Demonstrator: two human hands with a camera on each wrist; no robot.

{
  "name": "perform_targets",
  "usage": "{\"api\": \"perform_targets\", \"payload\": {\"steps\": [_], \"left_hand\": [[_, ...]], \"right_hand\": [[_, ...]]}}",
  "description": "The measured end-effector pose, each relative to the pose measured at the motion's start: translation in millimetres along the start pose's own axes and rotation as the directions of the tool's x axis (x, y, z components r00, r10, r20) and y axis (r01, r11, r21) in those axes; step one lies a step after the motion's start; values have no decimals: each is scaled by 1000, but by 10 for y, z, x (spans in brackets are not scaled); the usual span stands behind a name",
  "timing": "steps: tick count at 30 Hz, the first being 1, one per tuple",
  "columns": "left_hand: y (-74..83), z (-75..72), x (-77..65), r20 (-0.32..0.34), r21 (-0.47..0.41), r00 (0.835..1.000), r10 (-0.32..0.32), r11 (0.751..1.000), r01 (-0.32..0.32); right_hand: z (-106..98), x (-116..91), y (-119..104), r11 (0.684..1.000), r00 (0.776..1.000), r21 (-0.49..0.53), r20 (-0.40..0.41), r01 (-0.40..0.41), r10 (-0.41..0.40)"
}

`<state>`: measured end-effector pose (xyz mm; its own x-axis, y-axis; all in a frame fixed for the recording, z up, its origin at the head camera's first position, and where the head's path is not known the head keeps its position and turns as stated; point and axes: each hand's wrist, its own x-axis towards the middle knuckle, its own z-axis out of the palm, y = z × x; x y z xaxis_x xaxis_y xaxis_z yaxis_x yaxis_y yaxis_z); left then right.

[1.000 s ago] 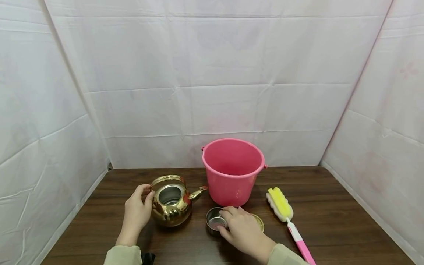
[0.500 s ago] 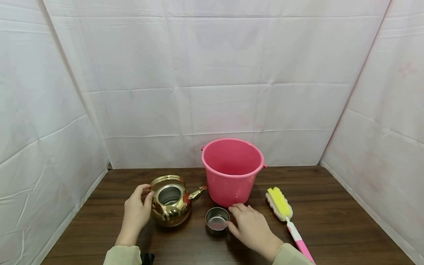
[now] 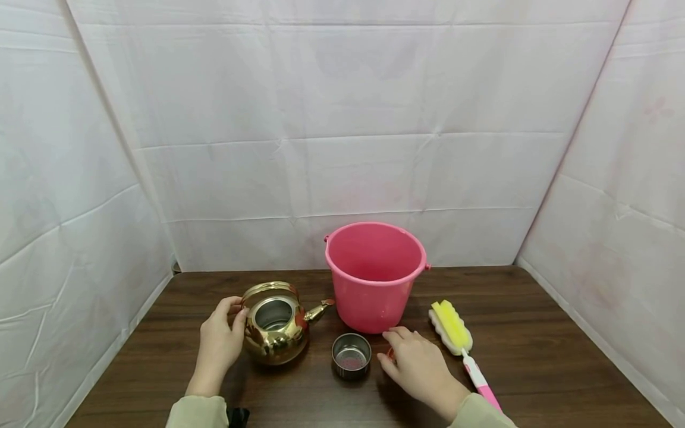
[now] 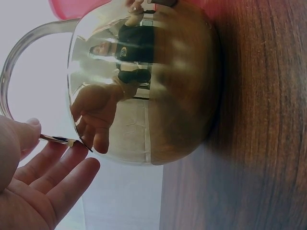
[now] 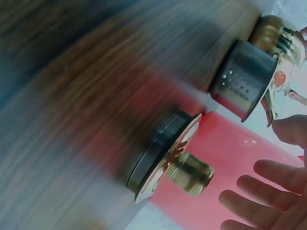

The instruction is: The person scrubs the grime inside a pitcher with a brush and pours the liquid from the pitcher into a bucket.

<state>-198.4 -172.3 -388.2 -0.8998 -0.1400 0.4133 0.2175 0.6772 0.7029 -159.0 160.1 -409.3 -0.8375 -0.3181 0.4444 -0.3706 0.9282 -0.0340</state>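
A shiny gold kettle (image 3: 278, 346) stands lidless on the table, its spout toward the pink bucket. My left hand (image 3: 220, 346) pinches the base of its arched handle (image 4: 24, 40) between thumb and fingers. In the middle sits a small metal strainer cup (image 3: 350, 364) with a perforated bottom. My right hand (image 3: 420, 367) hovers just right of it, over the kettle lid (image 5: 156, 160), fingers spread and relaxed. The gold knob (image 5: 190, 173) of the lid points up, with a gap to the fingers in the right wrist view. From above, the hand hides most of the lid.
The pink bucket (image 3: 369, 306) stands behind the strainer cup, close to the spout tip. On the right lies a yellow sponge brush (image 3: 453, 330) with a pink and white handle. White cloth walls (image 3: 342, 178) enclose the back and sides of the brown table (image 3: 535, 356).
My right hand has left the strainer cup and shifted right, over the lid. The cup is now fully uncovered. My left hand stays on the kettle handle.
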Motion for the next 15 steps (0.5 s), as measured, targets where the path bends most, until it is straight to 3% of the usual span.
{"api": "perform_targets", "payload": {"steps": [15], "left_hand": [[-10, -8, 0, 15, -2, 1000, -14, 1000, 14]], "right_hand": [[23, -43, 177, 998, 998, -4, -3, -60, 60]]}}
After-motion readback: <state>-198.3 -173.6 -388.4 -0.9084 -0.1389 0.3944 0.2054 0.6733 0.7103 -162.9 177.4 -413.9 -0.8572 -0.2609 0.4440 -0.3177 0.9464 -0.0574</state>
